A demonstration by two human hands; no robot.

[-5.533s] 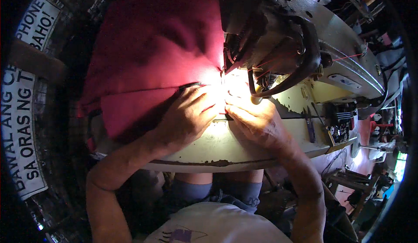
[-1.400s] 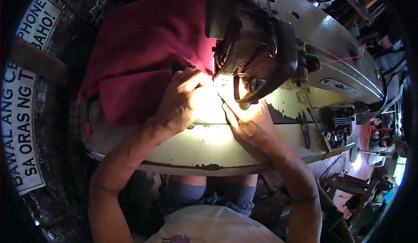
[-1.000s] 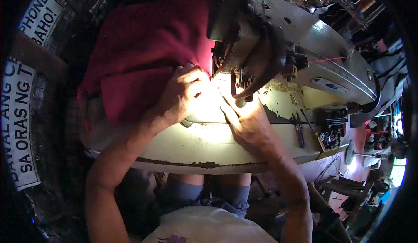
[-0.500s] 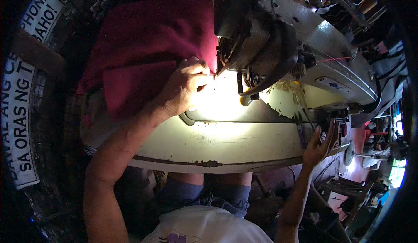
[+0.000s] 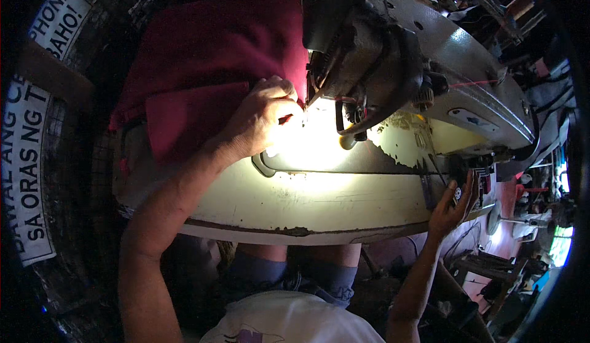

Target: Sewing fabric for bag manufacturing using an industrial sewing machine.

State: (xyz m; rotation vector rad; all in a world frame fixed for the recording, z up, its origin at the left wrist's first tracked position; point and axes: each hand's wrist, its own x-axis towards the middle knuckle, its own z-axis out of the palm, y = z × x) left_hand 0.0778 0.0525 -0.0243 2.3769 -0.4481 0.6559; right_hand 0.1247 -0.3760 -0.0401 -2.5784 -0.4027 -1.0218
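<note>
A dark red cloth [image 5: 215,42] lies folded over the left of the table, its right edge under the needle area of a sewing machine [image 5: 393,66]. My left hand [image 5: 264,112] is closed, fingers curled, on the cloth's edge beside the needle. Glare from the lamp hides the fingertips. Against the machine's right end, by the handwheel [image 5: 476,186], rests my right hand [image 5: 452,211], with its fingers stretched out and holding nothing. Pink thread [image 5: 473,83] runs along the machine's head.
The worn pale table [image 5: 344,205] has a chipped front edge above my knees. Scissors-like dark tools [image 5: 428,186] lie near my right hand. White signs [image 5: 31,171] hang on wire mesh at the left. A fan [image 5: 495,217] and clutter stand at the right.
My left hand has barely shifted, staying on the cloth by the needle. My right hand has moved very slightly at the machine's end. The cloth looks almost the same.
</note>
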